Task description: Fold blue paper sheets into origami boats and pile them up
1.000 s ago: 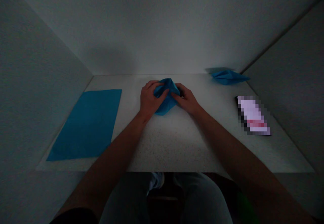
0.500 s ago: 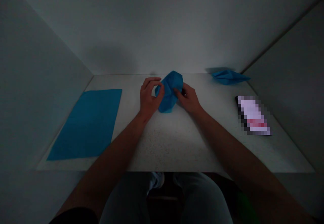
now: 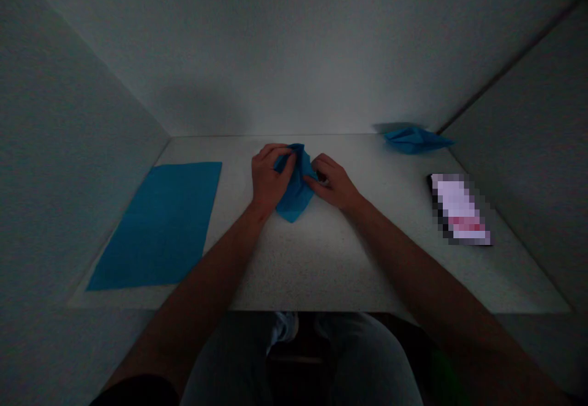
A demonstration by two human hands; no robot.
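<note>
A creased, partly folded sheet of blue paper (image 3: 294,198) is held between my hands over the middle of the table. My left hand (image 3: 271,173) pinches its upper left edge between thumb and fingers. On the other side, my right hand (image 3: 334,179) grips the right edge, thumb in front and fingers curled behind. The folded paper's lower end narrows to a point facing me. Part of its left side is hidden behind my left fingers.
A flat blue sheet (image 3: 160,225) lies on the left of the white table (image 3: 298,265). At the back right rests a folded blue paper boat shape (image 3: 416,141). A phone (image 3: 460,209) with a blurred screen lies at the right. Walls enclose the back and sides.
The blue paper in my hands has tilted and moved slightly lower and left; its top is now gathered and narrower, its lower end pointed. My right hand has shifted a little left.
</note>
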